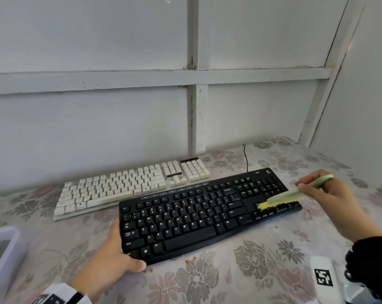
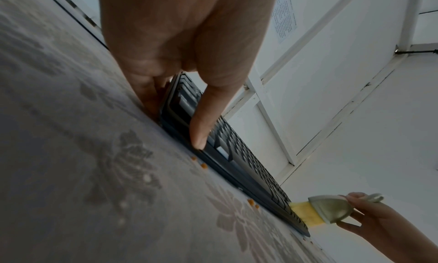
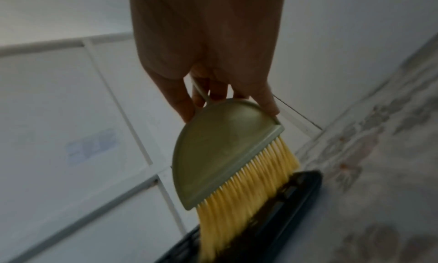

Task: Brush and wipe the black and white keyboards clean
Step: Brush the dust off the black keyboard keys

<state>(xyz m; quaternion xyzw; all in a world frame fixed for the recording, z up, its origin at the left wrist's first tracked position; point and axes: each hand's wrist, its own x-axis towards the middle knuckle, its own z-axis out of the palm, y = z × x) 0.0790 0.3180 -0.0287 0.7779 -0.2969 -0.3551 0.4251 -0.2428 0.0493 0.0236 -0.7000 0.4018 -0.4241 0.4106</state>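
left hand (image 1: 111,257) gripping black keyboard (image 1: 196,218), right hand (image 1: 326,200) brushing, tray (image 1: 1,260) contents unclear

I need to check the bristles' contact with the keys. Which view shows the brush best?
The right wrist view: the brush fills the frame, bristles on the black keyboard. The head view shows it small and edge-on; the left wrist view, small at the keyboard's far end.

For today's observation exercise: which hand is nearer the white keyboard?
Left. The left hand grips the black keyboard's near-left corner; the right hand, holding the brush, is farther from the white keyboard.

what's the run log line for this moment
right hand: brush on black keyboard | left hand: grips its end | white keyboard: crumbs
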